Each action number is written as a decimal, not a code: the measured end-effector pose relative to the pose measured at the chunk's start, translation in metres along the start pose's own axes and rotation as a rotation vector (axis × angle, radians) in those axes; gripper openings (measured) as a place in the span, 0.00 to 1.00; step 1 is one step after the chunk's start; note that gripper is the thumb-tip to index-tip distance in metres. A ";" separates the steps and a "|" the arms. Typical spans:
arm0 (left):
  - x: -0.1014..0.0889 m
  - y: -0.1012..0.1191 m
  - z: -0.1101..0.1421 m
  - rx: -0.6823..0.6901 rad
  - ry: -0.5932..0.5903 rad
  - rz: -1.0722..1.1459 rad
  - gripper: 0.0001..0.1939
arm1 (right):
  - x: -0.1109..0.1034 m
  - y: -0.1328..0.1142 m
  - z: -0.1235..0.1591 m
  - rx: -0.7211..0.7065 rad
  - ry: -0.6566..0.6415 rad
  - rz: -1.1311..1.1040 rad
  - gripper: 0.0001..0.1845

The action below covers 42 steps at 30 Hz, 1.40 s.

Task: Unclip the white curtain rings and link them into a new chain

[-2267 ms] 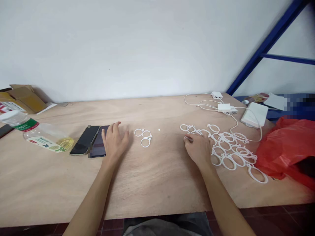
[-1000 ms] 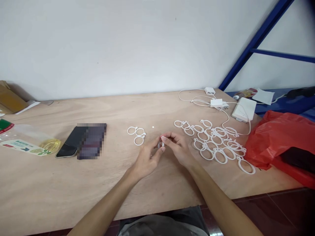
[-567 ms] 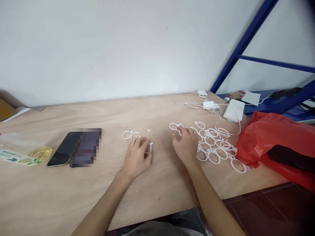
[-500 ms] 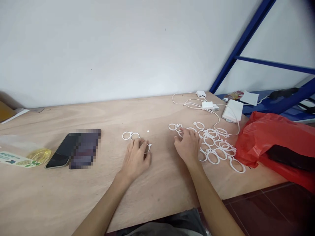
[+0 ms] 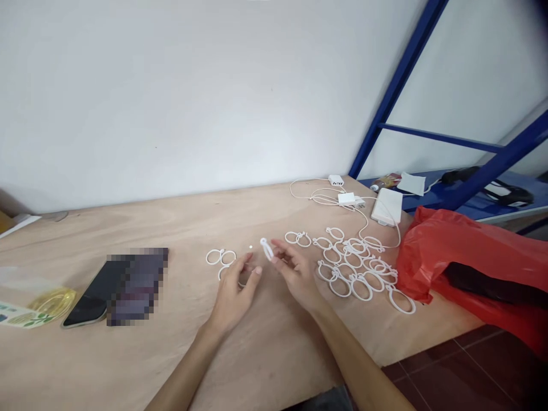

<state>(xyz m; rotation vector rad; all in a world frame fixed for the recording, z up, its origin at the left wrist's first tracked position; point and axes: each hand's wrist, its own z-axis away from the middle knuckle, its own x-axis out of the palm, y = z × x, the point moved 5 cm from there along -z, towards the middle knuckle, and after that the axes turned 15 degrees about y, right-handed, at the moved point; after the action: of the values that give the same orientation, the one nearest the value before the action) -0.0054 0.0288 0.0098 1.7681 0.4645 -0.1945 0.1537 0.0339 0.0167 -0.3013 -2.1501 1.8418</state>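
My right hand (image 5: 299, 277) pinches a white curtain ring (image 5: 268, 251) between thumb and fingers, held edge-on above the table with its small eyelet at the top. Facing it, my left hand (image 5: 233, 294) has its thumb and fingers apart and grips nothing. Just beyond the left hand lies a small group of white rings (image 5: 214, 264), some partly hidden behind the fingers. To the right of my right hand, many more white curtain rings (image 5: 362, 289) are spread in a loose, overlapping pile.
A tiny white piece (image 5: 250, 247) lies mid-table. At left are a phone (image 5: 88, 294), a blurred-out item (image 5: 137, 288) and a yellow coil (image 5: 53, 302). White cables (image 5: 323, 198), a white box (image 5: 386, 206) and a red plastic bag (image 5: 432, 240) occupy the right, beside a blue frame (image 5: 389, 85).
My right hand has left the pile and moved left, now with a ring in its fingers. My left hand has opened, leaving rings beside it. The view has shifted slightly.
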 end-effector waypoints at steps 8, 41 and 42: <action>0.013 0.006 -0.008 -0.217 -0.037 0.405 0.25 | 0.018 0.000 0.012 0.105 -0.202 -0.159 0.11; 0.016 0.010 0.009 -0.026 -0.069 0.253 0.20 | 0.016 0.009 0.010 0.062 -0.041 -0.036 0.17; 0.015 0.010 0.008 -0.022 -0.076 0.221 0.21 | 0.015 0.010 0.009 0.050 -0.026 -0.016 0.17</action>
<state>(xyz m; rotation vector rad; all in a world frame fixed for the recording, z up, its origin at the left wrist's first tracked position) 0.0133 0.0221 0.0114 1.7696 0.2141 -0.0996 0.1359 0.0324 0.0071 -0.2491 -2.1135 1.8975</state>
